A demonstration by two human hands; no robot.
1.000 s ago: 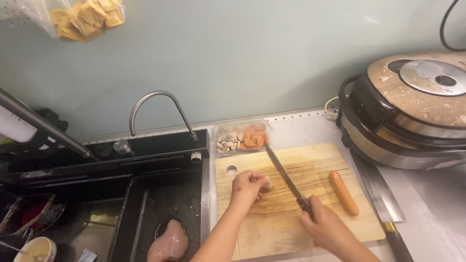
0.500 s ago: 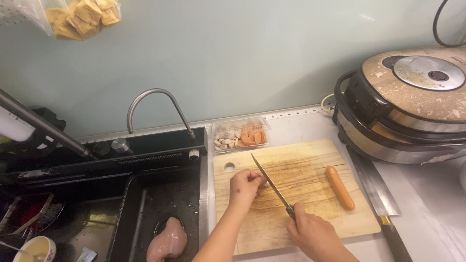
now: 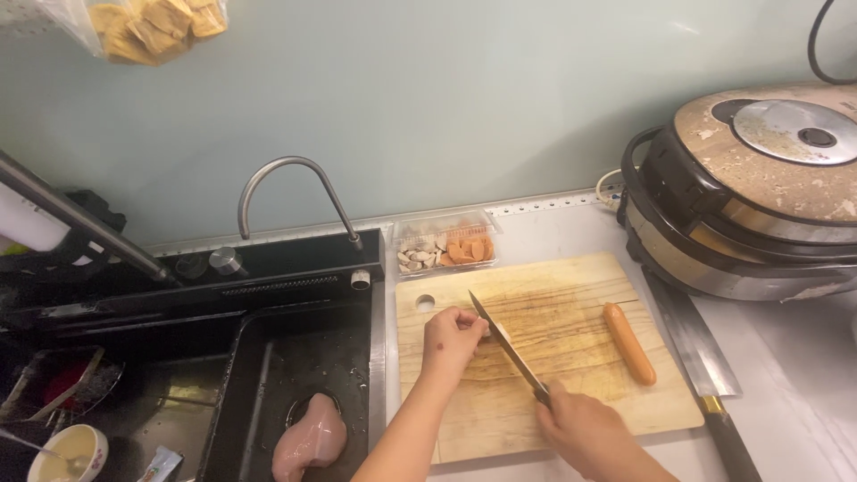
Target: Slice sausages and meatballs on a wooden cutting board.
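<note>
My right hand [image 3: 585,430] grips the handle of a kitchen knife [image 3: 506,346], whose blade slants up-left across a wooden cutting board [image 3: 571,312]. My left hand [image 3: 453,337] rests curled on the board at the blade's left side, fingertips touching the blade; whatever is under them is hidden. A whole orange sausage [image 3: 629,343] lies on the board's right part, apart from both hands.
A clear tray [image 3: 445,246] of cut pieces sits behind the board. A black sink [image 3: 295,357] with a raw chicken breast [image 3: 309,439] and a faucet [image 3: 290,192] lies left. A rice cooker [image 3: 750,192] stands right, and a cleaver [image 3: 705,375] lies beside the board.
The knife and my right hand have shifted left across the board toward my left hand, and the blade now sits against my left fingers.
</note>
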